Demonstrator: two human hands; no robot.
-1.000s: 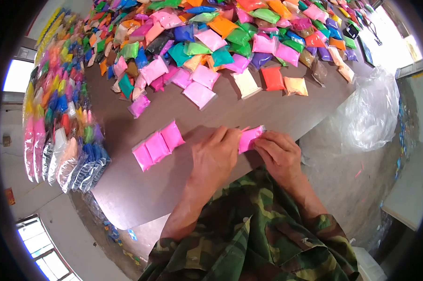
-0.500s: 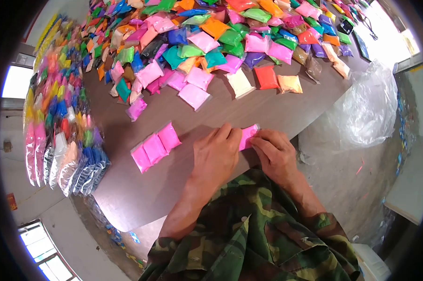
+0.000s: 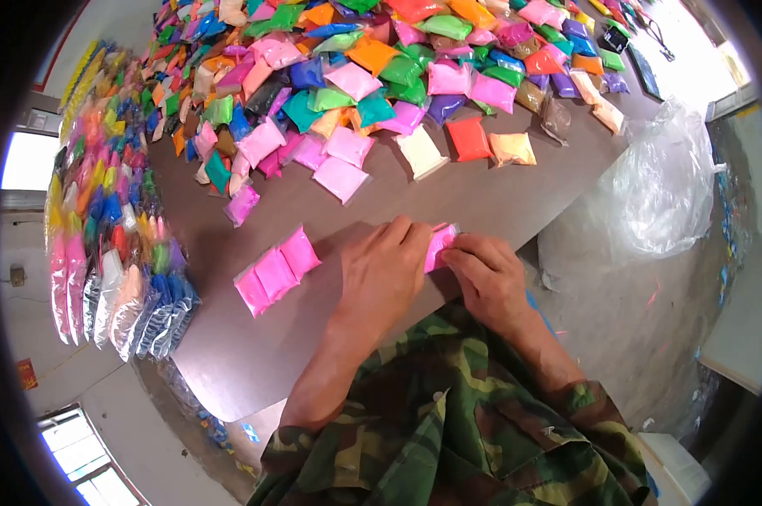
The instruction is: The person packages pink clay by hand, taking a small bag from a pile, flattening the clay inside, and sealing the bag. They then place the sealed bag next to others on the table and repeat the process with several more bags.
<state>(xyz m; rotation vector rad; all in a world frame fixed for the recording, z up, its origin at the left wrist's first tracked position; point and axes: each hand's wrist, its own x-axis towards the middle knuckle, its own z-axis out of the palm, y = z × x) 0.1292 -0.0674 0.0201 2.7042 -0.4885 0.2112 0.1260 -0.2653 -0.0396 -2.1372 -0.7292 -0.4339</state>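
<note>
Between my two hands is a bright pink packet (image 3: 439, 248) in clear film, close to the near edge of the table. My left hand (image 3: 387, 266) has its fingers curled over the packet's left part, which it hides. At the packet's right end, my right hand (image 3: 485, 274) pinches the film between thumb and fingers. Left of my hands lies a joined strip of pink packets (image 3: 275, 271), three in a row, flat on the table.
A heap of colourful packets (image 3: 347, 80) covers the back of the brown table (image 3: 221, 363). Stacked bags of coloured packets (image 3: 115, 253) line its left side. A clear plastic bag (image 3: 651, 194) hangs by the right edge. Red (image 3: 469, 139) and orange (image 3: 512, 149) packets lie at the heap's front.
Both hands stay on the pink packet, with small shifts of the fingers. The whole view has moved slightly, so the table's contents appear a little to the left.
</note>
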